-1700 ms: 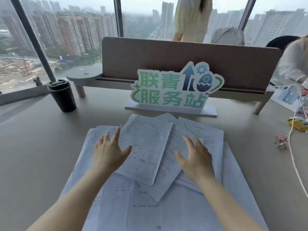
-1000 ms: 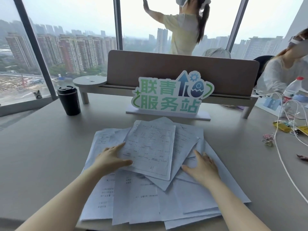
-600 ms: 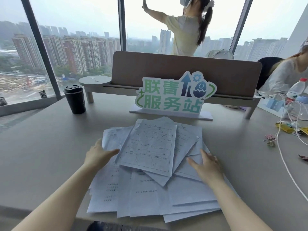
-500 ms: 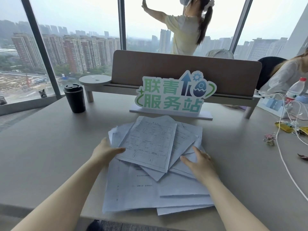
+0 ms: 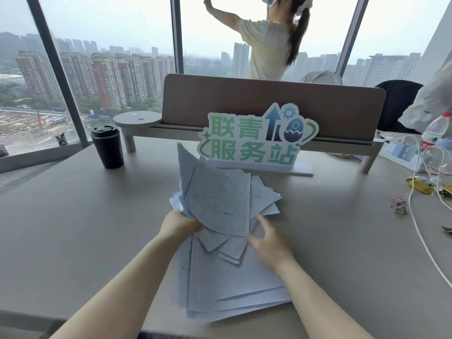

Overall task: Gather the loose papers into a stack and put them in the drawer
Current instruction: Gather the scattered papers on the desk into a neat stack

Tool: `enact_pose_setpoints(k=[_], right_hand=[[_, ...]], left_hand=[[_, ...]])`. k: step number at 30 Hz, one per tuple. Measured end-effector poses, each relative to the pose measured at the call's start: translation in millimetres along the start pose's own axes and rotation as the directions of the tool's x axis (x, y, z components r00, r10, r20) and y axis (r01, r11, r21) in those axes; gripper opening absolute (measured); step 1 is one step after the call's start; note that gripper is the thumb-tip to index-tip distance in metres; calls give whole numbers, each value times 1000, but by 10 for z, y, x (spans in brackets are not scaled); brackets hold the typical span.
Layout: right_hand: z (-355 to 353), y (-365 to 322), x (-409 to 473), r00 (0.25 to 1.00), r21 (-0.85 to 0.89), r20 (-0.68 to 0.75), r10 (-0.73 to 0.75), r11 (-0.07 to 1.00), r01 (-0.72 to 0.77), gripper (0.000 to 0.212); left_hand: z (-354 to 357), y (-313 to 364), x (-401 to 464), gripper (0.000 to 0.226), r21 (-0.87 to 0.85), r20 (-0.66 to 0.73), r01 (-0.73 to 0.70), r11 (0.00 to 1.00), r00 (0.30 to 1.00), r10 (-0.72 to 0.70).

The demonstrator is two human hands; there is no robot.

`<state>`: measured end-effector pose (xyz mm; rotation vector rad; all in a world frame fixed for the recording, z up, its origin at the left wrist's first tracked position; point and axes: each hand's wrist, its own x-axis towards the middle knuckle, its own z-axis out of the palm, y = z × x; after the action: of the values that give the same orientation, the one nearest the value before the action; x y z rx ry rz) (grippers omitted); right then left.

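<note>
Wide grey desk [image 5: 73, 228] under tall city windows, green sign [image 5: 254, 140] and black cup [image 5: 107, 148] at the far side. Loose papers [image 5: 220, 204] bunched at centre, 1 sheaf lifted and tilted up beyond both grips, more sheets [image 5: 232, 285] flat below, between the wrists, overhanging the near edge. Left hand [image 5: 179, 225] pinching the raised sheaf's near left corner, fingers hidden beneath it. Right hand [image 5: 267, 243] half spread, fingers curled at the sheaf's near right edge, touching but seemingly not clamped. Long axis of the pile running straight away from the grips, edges fanned, far from square. Both hands about equally near; likely next, a squeeze inward to square it. Drawer nowhere in view.
</note>
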<state>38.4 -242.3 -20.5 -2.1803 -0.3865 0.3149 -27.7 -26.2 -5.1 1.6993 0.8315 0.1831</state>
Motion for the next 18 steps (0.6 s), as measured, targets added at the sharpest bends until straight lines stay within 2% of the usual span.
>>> enact_pose_setpoints(k=[3,5,7,10,14,16,18], right_hand=[[-100,54,141,981,22,-181,65,998,-62,53],[-118,55,227,977,89,-191,95,993,-79,53],[-121,15,319,971,249,-183,154,963,-106,64],[-140,-38,418,939,492,-271,211,869,-53,75],[-145,0,430,857,719,-313,410,692,-68,101],[-120,18,464,819,783,-309,483,619,-69,100],[-103,-19,503,796,836,-308,521,547,-35,83]], left_hand=[[17,-22,-17,17,-47,-22,-39,998,999,38],[24,-62,-25,20,-118,5,-51,992,999,52],[30,-114,-69,21,-191,44,-66,979,996,76],[32,-208,-114,24,-281,51,-102,954,991,121],[-23,-256,-123,25,-370,57,-109,923,989,140],[-39,-284,-115,27,-385,75,-119,915,984,159],[-44,-308,-124,30,-382,90,-139,914,978,187]])
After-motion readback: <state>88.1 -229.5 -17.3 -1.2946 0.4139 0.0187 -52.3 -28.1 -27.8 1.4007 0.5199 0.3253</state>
